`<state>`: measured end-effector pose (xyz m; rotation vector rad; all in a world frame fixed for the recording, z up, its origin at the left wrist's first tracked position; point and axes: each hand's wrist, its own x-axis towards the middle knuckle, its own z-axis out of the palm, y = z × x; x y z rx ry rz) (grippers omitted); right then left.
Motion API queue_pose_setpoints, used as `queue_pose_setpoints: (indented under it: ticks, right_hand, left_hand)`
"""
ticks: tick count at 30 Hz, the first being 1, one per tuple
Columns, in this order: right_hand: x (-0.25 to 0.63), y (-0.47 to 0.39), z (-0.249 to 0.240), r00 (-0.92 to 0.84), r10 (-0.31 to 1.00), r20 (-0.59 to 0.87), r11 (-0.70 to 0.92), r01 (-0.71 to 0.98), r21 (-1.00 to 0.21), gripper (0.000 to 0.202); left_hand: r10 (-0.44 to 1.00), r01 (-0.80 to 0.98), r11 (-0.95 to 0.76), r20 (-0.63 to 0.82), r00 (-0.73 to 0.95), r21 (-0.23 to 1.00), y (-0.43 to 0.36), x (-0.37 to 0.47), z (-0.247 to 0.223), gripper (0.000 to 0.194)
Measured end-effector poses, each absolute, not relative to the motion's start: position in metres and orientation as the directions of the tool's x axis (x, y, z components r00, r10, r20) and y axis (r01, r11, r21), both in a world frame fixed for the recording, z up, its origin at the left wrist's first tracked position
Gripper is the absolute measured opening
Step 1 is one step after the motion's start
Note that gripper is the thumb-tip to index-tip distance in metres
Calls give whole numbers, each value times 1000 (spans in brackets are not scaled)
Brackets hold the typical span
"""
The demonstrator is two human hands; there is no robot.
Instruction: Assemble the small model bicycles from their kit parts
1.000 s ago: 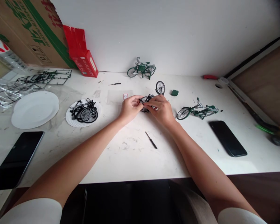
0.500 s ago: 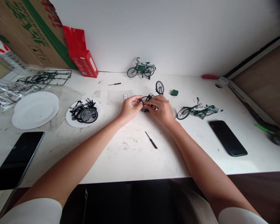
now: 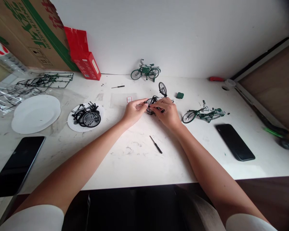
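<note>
At the middle of the table, both hands hold a black model bicycle point(image 3: 150, 102) between their fingertips. My left hand point(image 3: 134, 112) pinches it on the left, close to a spoked wheel. From the right, my right hand point(image 3: 168, 111) has its thumb and fingers closed on the same bicycle and covers much of its frame. One wheel point(image 3: 162, 89) sticks up beyond the right hand. Which small part the fingertips press on is hidden. A small dark green piece point(image 3: 179, 95) lies just right of the bicycle. Nearer me rests a small screwdriver point(image 3: 156, 144).
A green model bicycle point(image 3: 145, 71) stands at the back wall; another point(image 3: 204, 113) is at the right. Black bicycle parts fill a paper plate point(image 3: 71, 125). Two phones point(image 3: 235, 142), a second screwdriver point(image 3: 118, 86), a red box point(image 3: 88, 66), white plates point(image 3: 37, 112) and sprues point(image 3: 48, 80) lie around.
The bicycle has turned a little in my hands, its raised wheel shifting slightly left and up. Both hands keep their hold in nearly the same place.
</note>
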<state>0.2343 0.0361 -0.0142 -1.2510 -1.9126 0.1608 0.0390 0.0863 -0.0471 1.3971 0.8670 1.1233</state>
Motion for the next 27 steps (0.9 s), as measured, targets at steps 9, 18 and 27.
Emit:
queue_pose_setpoints:
  ticks: [9,18,27]
  right_hand:
    - [229,34,-13,-148,823,549,465,730,-500,11]
    - [225,30,-7,-175,822,543,429,817,-386,15]
    - [220,30,-1,-226,802,552,426,865,-264,21]
  left_hand:
    - [956,-106,-178,198,218,978,84,43,-48,40]
    - [948,-139,-202,230,220,969,86,45,-52,37]
    - [941,-209,-149,203,271,967,87,44,-52,40]
